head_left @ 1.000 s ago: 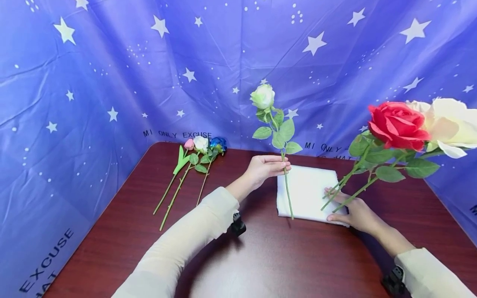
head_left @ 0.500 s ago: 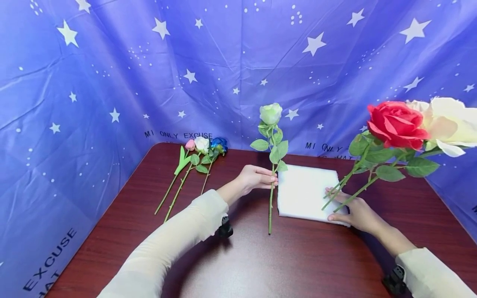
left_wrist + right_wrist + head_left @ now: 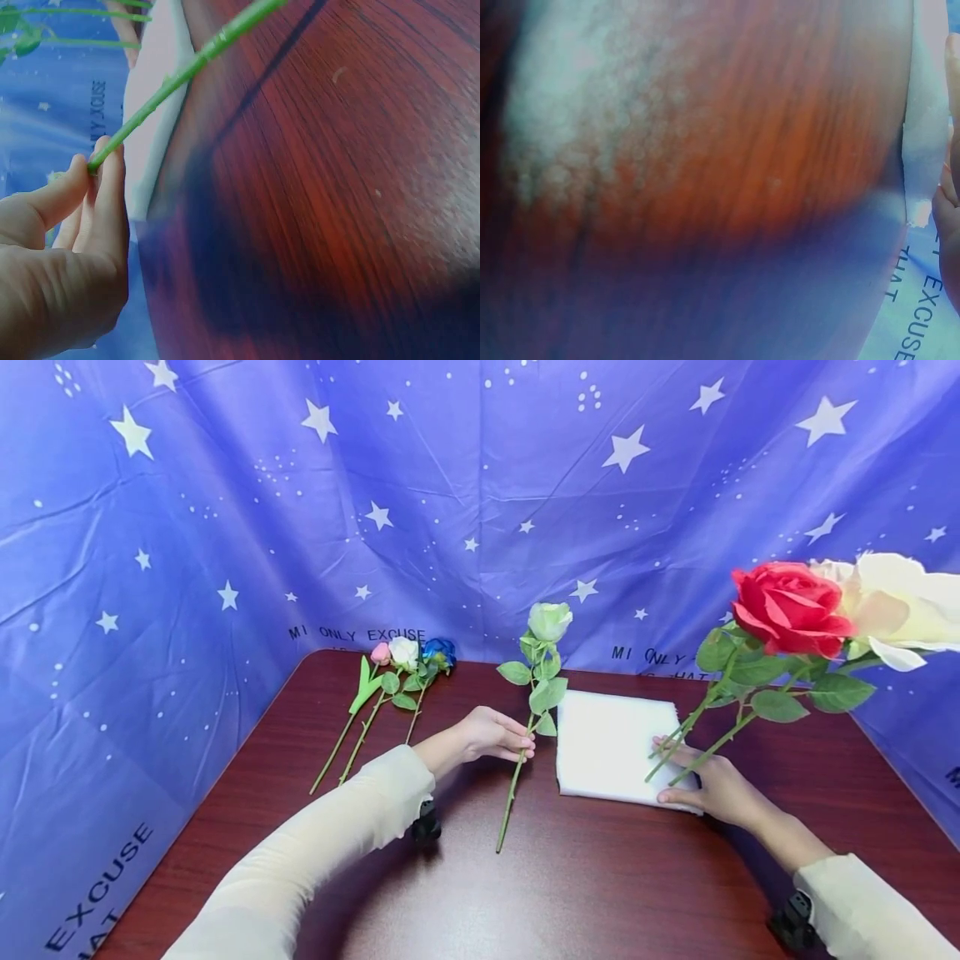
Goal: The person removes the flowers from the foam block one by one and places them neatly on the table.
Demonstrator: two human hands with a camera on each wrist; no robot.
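My left hand (image 3: 491, 735) pinches the green stem of a pale green-white rose (image 3: 550, 622) between thumb and fingertips, left of the white foam block (image 3: 611, 739). The rose leans, its lower stem end slanting toward the table's front. In the left wrist view the stem (image 3: 172, 84) runs up from the fingertips. My right hand (image 3: 712, 785) rests on the foam block's right side, thumb and fingers spread on its top. A red rose (image 3: 791, 608) and a cream flower (image 3: 900, 606) stand in the block, their stems slanting right over that hand.
At the left back of the dark red wooden table (image 3: 585, 885) lie a pink tulip (image 3: 381, 653), a white rose (image 3: 403, 652) and a blue rose (image 3: 439, 655). A blue star-printed cloth (image 3: 480, 485) hangs behind the table.
My left hand has moved left and toward me with the pale rose, away from the foam block. The rose is lower and its stem end swings left. The right hand stays in place.
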